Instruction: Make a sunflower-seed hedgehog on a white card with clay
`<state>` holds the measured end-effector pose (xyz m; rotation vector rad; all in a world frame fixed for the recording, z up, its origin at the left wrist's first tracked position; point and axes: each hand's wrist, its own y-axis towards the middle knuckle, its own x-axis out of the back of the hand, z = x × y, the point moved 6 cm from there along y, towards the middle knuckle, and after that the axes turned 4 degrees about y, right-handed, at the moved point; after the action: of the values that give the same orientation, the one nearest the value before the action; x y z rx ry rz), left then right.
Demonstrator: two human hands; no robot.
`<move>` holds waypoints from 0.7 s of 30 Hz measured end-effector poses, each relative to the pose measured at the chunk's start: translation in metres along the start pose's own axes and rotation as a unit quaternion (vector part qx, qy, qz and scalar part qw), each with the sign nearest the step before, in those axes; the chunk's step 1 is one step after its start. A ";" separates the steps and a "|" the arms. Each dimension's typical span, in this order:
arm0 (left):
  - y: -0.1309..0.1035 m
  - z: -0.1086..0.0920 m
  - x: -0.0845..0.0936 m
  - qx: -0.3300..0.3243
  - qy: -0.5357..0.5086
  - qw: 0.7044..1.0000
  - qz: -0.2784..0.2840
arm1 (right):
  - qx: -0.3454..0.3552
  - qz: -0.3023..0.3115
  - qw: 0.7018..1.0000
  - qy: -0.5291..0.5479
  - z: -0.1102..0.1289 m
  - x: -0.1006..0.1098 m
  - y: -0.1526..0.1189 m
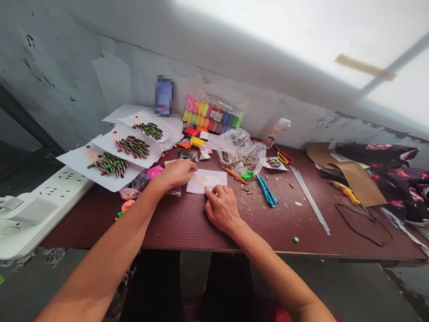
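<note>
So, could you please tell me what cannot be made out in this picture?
All in the head view:
Left hand: palm side hidden by its back.
Paper: near right corner hidden by the right hand.
Blue block: blurred by pixelation.
Power strip: cut off by the left edge.
Cloth: cut off by the right edge.
Label: print too small.

White power strip [65,197], adapter [39,214] plugged in, left end of desk [187,226]. White bottle [277,133] near back wall [140,67]. Dark floral cloth [398,176] far right, brown paper [362,181] just beside it. Blue item [164,96] back left, pixelated out.
</note>
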<state>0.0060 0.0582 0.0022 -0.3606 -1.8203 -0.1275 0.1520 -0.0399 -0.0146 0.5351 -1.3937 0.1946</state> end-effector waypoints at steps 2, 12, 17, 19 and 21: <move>0.000 0.000 0.000 -0.002 0.002 1.000 -0.001 | 0.007 0.008 1.000 -0.003 0.002 0.000 0.000; -0.001 -0.001 0.002 0.004 0.003 1.000 0.004 | -0.003 -0.010 1.000 -0.007 -0.003 0.001 0.000; -0.002 -0.001 0.002 0.007 0.001 1.000 0.007 | 0.017 0.004 1.000 -0.003 0.000 0.000 0.000; -0.001 -0.001 0.001 0.003 0.000 1.000 0.007 | 0.028 0.001 1.000 -0.004 0.002 0.000 0.000; 0.000 0.000 0.000 0.002 -0.004 1.000 0.004 | 0.043 -0.004 0.999 -0.001 0.003 0.000 -0.001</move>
<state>0.0061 0.0578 0.0023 -0.3668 -1.8255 -0.1168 0.1497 -0.0424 -0.0146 0.6118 -1.3901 0.2476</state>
